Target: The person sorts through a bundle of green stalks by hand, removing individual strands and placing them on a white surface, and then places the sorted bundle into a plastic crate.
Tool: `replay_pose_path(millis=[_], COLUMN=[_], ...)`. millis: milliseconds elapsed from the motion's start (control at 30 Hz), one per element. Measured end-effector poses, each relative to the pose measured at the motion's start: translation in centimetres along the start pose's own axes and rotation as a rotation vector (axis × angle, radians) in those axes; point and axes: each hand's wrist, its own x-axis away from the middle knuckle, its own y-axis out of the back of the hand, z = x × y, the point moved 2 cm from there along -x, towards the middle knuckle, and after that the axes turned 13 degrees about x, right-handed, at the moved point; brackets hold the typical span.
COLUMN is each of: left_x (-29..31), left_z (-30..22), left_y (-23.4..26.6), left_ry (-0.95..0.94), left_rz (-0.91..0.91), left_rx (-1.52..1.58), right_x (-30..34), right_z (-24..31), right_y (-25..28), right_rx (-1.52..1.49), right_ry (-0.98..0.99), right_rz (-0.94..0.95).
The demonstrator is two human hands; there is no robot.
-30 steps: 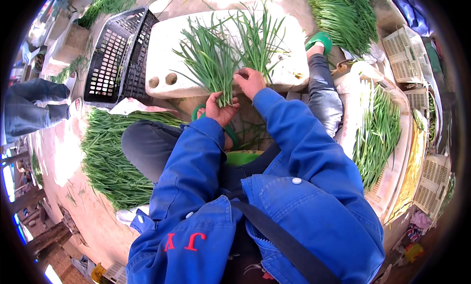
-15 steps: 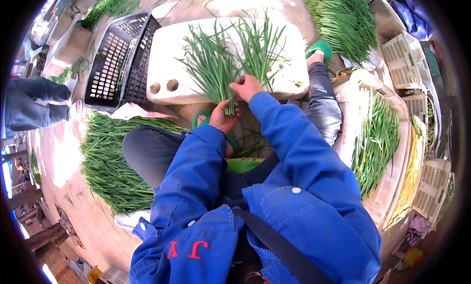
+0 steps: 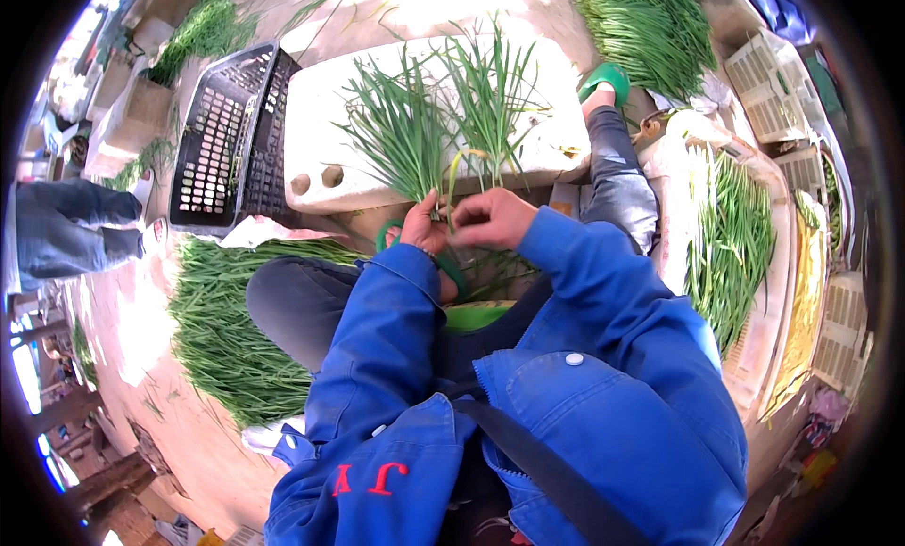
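My left hand [image 3: 425,229] is closed round the stem ends of a bunch of green chives [image 3: 401,136], whose leaves fan out over a white foam block [image 3: 320,112]. Close beside it, my right hand [image 3: 498,219] has its fingers pinched together. A yellowed chive leaf [image 3: 453,173] runs down to those fingertips and bends over at its top. Another, looser bunch of chives [image 3: 488,98] lies on the block just right of the held one.
A black plastic crate [image 3: 209,159] stands left of the block. Chive heaps lie at lower left [image 3: 236,329] and far right [image 3: 650,37]. More chives [image 3: 731,244] fill a pale container at right. At the left edge stands another person in jeans [image 3: 75,225].
My right hand has drawn back toward me from the bunch, and a yellowed leaf now shows at its fingers. My left hand still grips the chives, slightly lower.
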Motion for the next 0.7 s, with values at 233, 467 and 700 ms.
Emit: replay_pose_path(millis=[233, 467, 700], left_x=[3.2, 1.6, 1.6], left_z=[1.5, 1.3, 1.0], left_y=[-3.9, -0.4, -0.2], left_ry=[0.116, 0.265, -0.049], left_rz=[0.359, 0.344, -0.247], left_rx=[0.059, 0.141, -0.314], right_x=[-0.5, -5.6, -7.9], right_z=[-5.2, -6.8, -9.3], right_y=[5.2, 4.4, 3.7], right_rx=[0.438, 0.029, 0.245], right_ry=[-0.113, -0.17, -0.177], right_rz=[-0.467, -0.56, -0.453])
